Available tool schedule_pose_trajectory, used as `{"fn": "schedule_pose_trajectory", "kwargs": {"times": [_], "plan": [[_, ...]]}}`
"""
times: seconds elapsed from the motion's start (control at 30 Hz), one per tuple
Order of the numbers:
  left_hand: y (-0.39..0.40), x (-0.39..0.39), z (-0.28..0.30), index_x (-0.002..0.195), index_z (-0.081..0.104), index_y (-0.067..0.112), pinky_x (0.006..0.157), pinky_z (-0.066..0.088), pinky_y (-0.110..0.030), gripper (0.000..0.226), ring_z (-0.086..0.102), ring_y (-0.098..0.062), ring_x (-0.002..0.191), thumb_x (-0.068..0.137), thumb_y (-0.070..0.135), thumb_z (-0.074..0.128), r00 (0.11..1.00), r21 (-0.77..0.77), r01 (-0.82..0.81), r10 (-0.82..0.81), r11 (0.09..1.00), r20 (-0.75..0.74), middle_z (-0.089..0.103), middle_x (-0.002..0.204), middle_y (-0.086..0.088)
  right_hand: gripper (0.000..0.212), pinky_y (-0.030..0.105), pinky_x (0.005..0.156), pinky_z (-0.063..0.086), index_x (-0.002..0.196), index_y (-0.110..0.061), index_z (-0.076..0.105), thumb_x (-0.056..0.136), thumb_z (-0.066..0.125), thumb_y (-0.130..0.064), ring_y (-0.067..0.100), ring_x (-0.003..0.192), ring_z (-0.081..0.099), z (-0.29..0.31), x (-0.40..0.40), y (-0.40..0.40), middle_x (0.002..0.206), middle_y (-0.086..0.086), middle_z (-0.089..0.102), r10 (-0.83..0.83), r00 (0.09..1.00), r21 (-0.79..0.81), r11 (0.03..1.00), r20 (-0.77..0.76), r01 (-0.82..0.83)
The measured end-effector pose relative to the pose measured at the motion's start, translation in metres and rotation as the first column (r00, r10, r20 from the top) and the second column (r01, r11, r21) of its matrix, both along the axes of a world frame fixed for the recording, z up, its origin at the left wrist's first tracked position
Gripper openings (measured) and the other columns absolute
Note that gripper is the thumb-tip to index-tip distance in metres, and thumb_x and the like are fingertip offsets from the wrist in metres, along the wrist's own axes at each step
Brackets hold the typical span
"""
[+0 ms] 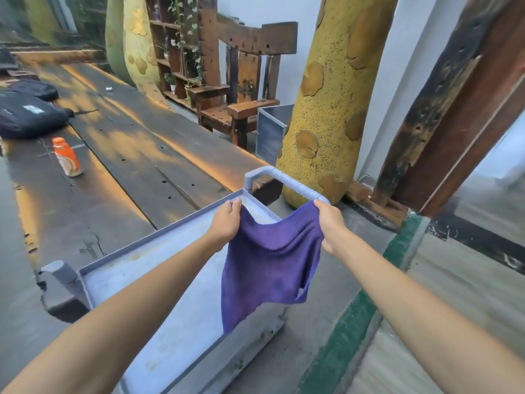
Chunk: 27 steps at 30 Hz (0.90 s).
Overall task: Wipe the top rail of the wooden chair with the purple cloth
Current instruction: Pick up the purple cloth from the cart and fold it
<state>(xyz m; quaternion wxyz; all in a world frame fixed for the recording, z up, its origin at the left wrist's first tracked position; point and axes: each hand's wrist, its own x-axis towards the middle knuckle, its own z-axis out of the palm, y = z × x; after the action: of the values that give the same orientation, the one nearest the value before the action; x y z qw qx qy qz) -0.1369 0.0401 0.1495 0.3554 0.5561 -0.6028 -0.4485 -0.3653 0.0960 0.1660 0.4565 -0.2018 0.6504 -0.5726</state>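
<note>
Grey cart (159, 231); unlabelled purple cloth (270, 260)

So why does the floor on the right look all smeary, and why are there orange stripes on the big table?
In the head view, the floor at the right edge is streaked by motion blur, while the purple cloth and both hands, left and right, stay fairly sharp. The orange stripes on the wooden table are patches of warm light. The wide lens bends straight edges near the borders.
</note>
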Motion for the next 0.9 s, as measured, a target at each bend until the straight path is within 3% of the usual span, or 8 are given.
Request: {"fn": "schedule_pose_trajectory", "kwargs": {"times": [0.2, 0.33, 0.4, 0.5, 0.57, 0.73, 0.8, 0.9], "plan": [[0.024, -0.049, 0.023, 0.078, 0.048, 0.01, 0.066, 0.035, -0.037, 0.04, 0.045, -0.02, 0.071, 0.106, 0.035, 0.035, 0.986, -0.104, 0.142, -0.132, 0.984, 0.098, 0.051, 0.076, -0.004, 0.014, 0.032, 0.081, 0.052, 0.1, -0.016, 0.064, 0.102, 0.057, -0.028, 0.022, 0.089, 0.064, 0.016, 0.023, 0.012, 0.092, 0.004, 0.065, -0.035, 0.998, -0.023, 0.999, -0.05, 0.034], [0.034, -0.073, 0.036, 0.083, 0.06, 0.0, 0.063, 0.039, -0.032, 0.04, 0.046, -0.018, 0.067, 0.103, 0.034, 0.05, 0.979, -0.058, 0.191, -0.195, 0.98, -0.059, 0.052, 0.072, -0.005, 0.017, 0.029, 0.071, 0.051, 0.085, -0.019, 0.065, 0.1, 0.058, -0.022, 0.019, 0.078, 0.062, 0.023, 0.026, 0.016, 0.086, 0.003, 0.067, -0.017, 0.995, -0.059, 0.998, -0.102, 0.011], [0.039, -0.083, 0.042, 0.08, 0.059, 0.002, 0.068, 0.049, -0.04, 0.031, 0.051, -0.021, 0.072, 0.101, 0.025, 0.057, 0.957, -0.004, 0.218, -0.214, 0.976, -0.196, 0.053, 0.075, -0.009, 0.017, 0.032, 0.072, 0.052, 0.085, -0.013, 0.067, 0.098, 0.058, -0.019, 0.022, 0.075, 0.062, 0.027, 0.025, 0.018, 0.084, 0.007, 0.067, 0.003, 0.989, -0.065, 0.998, -0.149, -0.013], [0.043, -0.094, 0.048, 0.079, 0.061, 0.007, 0.084, 0.058, -0.051, 0.019, 0.058, -0.024, 0.077, 0.098, 0.012, 0.059, 0.912, 0.072, 0.272, -0.233, 0.96, -0.339, 0.059, 0.081, -0.013, 0.017, 0.023, 0.048, 0.045, 0.082, -0.013, 0.067, 0.095, 0.058, -0.021, 0.015, 0.052, 0.052, 0.035, 0.02, 0.02, 0.07, 0.004, 0.059, 0.004, 0.949, -0.048, 0.999, -0.315, -0.02], [0.043, -0.095, 0.05, 0.079, 0.065, 0.01, 0.079, 0.059, -0.044, 0.02, 0.061, -0.02, 0.075, 0.096, 0.018, 0.061, 0.895, 0.125, 0.297, -0.231, 0.947, -0.382, 0.062, 0.082, -0.011, 0.019, 0.019, 0.04, 0.043, 0.083, -0.01, 0.07, 0.092, 0.061, -0.024, 0.011, 0.044, 0.051, 0.039, 0.017, 0.022, 0.067, 0.001, 0.059, -0.007, 0.915, -0.044, 0.999, -0.404, -0.012], [0.045, -0.101, 0.054, 0.086, 0.076, 0.015, 0.074, 0.049, -0.028, 0.038, 0.066, -0.012, 0.076, 0.084, 0.052, 0.074, 0.869, 0.101, 0.395, -0.336, 0.913, -0.363, 0.073, 0.083, 0.0, 0.014, 0.02, 0.05, 0.055, 0.082, -0.016, 0.075, 0.091, 0.066, -0.021, 0.001, 0.047, 0.065, 0.048, 0.002, 0.034, 0.075, 0.001, 0.072, -0.058, 0.89, -0.092, 0.996, -0.453, 0.018], [0.046, -0.103, 0.056, 0.087, 0.078, 0.02, 0.073, 0.053, -0.026, 0.03, 0.068, -0.01, 0.076, 0.084, 0.049, 0.076, 0.834, 0.064, 0.452, -0.396, 0.89, -0.385, 0.074, 0.084, 0.001, 0.012, 0.019, 0.049, 0.054, 0.084, -0.015, 0.077, 0.089, 0.067, -0.018, 0.0, 0.044, 0.064, 0.053, -0.006, 0.038, 0.075, 0.001, 0.074, -0.087, 0.881, -0.109, 0.993, -0.465, 0.04], [0.043, -0.107, 0.054, 0.106, 0.076, 0.006, 0.075, 0.059, -0.032, 0.026, 0.071, -0.014, 0.075, 0.093, 0.028, 0.071, 0.777, 0.079, 0.474, -0.375, 0.877, -0.505, 0.074, 0.089, -0.005, 0.01, 0.019, 0.044, 0.05, 0.08, -0.017, 0.078, 0.085, 0.07, -0.02, 0.01, 0.051, 0.064, 0.058, -0.013, 0.042, 0.075, 0.001, 0.075, -0.118, 0.858, -0.115, 0.991, -0.501, 0.069]]}}
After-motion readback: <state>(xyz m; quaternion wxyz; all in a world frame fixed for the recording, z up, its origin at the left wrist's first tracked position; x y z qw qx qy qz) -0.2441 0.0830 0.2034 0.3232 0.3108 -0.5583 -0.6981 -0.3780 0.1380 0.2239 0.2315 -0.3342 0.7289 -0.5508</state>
